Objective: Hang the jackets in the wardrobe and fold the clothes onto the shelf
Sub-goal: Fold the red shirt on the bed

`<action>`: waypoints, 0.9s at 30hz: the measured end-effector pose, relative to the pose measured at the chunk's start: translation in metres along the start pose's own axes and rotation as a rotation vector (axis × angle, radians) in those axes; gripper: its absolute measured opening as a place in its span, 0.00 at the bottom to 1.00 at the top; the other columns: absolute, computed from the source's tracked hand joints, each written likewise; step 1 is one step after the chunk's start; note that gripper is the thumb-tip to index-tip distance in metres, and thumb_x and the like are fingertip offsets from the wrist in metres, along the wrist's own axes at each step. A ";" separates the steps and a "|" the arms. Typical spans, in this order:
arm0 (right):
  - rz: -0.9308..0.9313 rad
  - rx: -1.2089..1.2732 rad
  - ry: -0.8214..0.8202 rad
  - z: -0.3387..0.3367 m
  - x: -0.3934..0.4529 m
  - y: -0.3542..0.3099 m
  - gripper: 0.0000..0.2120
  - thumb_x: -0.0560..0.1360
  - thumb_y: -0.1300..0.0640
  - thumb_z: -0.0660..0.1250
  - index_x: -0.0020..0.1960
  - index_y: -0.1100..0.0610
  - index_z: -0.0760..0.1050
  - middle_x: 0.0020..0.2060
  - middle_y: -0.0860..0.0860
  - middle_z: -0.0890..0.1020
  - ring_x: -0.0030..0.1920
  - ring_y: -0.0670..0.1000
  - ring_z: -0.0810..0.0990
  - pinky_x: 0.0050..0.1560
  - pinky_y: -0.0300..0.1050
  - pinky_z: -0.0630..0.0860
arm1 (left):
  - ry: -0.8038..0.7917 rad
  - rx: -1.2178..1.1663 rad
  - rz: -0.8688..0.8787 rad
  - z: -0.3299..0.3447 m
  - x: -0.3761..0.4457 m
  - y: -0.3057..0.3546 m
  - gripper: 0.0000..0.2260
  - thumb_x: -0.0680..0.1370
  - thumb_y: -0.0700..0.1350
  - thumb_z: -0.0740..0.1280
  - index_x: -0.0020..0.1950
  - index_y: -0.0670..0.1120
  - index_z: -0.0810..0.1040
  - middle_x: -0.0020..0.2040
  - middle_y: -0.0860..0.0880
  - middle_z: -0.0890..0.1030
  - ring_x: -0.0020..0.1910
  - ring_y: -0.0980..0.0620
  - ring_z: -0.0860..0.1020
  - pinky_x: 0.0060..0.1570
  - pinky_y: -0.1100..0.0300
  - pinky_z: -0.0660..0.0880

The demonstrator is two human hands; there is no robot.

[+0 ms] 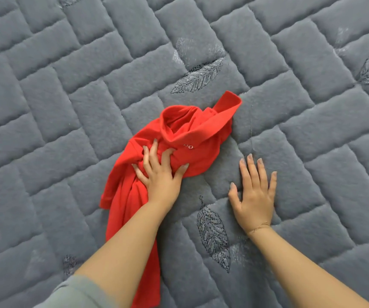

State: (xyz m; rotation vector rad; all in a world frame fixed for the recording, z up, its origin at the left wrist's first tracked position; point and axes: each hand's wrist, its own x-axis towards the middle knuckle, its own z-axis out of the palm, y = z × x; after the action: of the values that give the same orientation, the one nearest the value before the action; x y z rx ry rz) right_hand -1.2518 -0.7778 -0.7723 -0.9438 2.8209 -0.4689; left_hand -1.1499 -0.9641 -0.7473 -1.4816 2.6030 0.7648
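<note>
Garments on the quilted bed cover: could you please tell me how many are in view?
1. A crumpled red polo shirt lies mid-frame on the grey quilted cover, gripped by the left hand. Others may lie outside the frame.

the shirt [185, 134] lies bunched on the quilt [67, 107]. the left hand [161, 174] rests on its near part; the right hand [254, 194] lies on the quilt just right of it.
</note>
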 end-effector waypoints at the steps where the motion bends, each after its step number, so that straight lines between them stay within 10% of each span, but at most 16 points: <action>1: 0.002 0.010 -0.011 -0.001 -0.001 0.000 0.28 0.76 0.48 0.56 0.75 0.55 0.65 0.75 0.52 0.65 0.76 0.53 0.58 0.77 0.56 0.43 | 0.026 -0.011 0.028 -0.002 -0.005 0.000 0.21 0.74 0.57 0.70 0.65 0.52 0.75 0.78 0.49 0.60 0.78 0.45 0.51 0.70 0.33 0.44; 5: 0.023 0.111 -0.070 -0.010 -0.004 -0.004 0.25 0.80 0.49 0.47 0.75 0.50 0.64 0.75 0.45 0.63 0.77 0.50 0.57 0.76 0.54 0.42 | 0.098 0.188 0.266 -0.012 -0.051 -0.007 0.20 0.65 0.46 0.78 0.55 0.50 0.80 0.65 0.43 0.75 0.66 0.41 0.69 0.65 0.34 0.61; 10: 0.308 0.844 -0.114 -0.028 -0.052 -0.025 0.18 0.78 0.45 0.49 0.63 0.43 0.71 0.62 0.24 0.70 0.69 0.34 0.63 0.77 0.48 0.44 | -0.105 0.161 0.443 -0.032 -0.136 -0.028 0.10 0.73 0.54 0.67 0.53 0.55 0.80 0.59 0.54 0.79 0.55 0.48 0.73 0.55 0.49 0.63; 16: 0.721 1.318 -0.008 -0.046 -0.062 -0.031 0.06 0.78 0.53 0.67 0.42 0.52 0.79 0.38 0.41 0.81 0.42 0.40 0.75 0.46 0.36 0.72 | 0.017 -0.311 0.324 -0.070 -0.168 -0.022 0.06 0.76 0.48 0.65 0.51 0.51 0.79 0.47 0.59 0.80 0.46 0.54 0.79 0.49 0.55 0.71; 19: 0.757 1.321 -0.005 -0.055 -0.054 -0.030 0.06 0.79 0.59 0.66 0.44 0.53 0.79 0.38 0.43 0.83 0.42 0.41 0.77 0.46 0.34 0.74 | 0.049 -0.442 0.352 -0.078 -0.147 0.005 0.12 0.74 0.50 0.70 0.57 0.51 0.77 0.53 0.59 0.76 0.52 0.55 0.76 0.54 0.59 0.71; 24: 0.835 1.433 -0.045 -0.082 -0.061 -0.032 0.06 0.78 0.60 0.66 0.46 0.54 0.80 0.40 0.49 0.84 0.40 0.46 0.79 0.46 0.38 0.77 | -0.453 0.105 0.317 -0.049 -0.112 0.023 0.45 0.67 0.62 0.74 0.78 0.57 0.55 0.78 0.59 0.55 0.74 0.54 0.56 0.68 0.53 0.57; 27: 0.868 1.476 -0.060 -0.102 -0.068 -0.031 0.07 0.79 0.61 0.64 0.44 0.54 0.77 0.34 0.46 0.84 0.34 0.44 0.80 0.39 0.37 0.78 | -0.331 0.017 0.314 -0.048 -0.105 0.023 0.26 0.73 0.56 0.71 0.69 0.55 0.71 0.72 0.58 0.69 0.70 0.52 0.64 0.61 0.54 0.61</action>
State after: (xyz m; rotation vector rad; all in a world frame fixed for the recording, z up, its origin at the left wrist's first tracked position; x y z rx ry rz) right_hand -1.2023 -0.7344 -0.6646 0.4998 1.6452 -1.7706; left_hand -1.1028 -0.8918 -0.6665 -0.8574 2.5964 0.9193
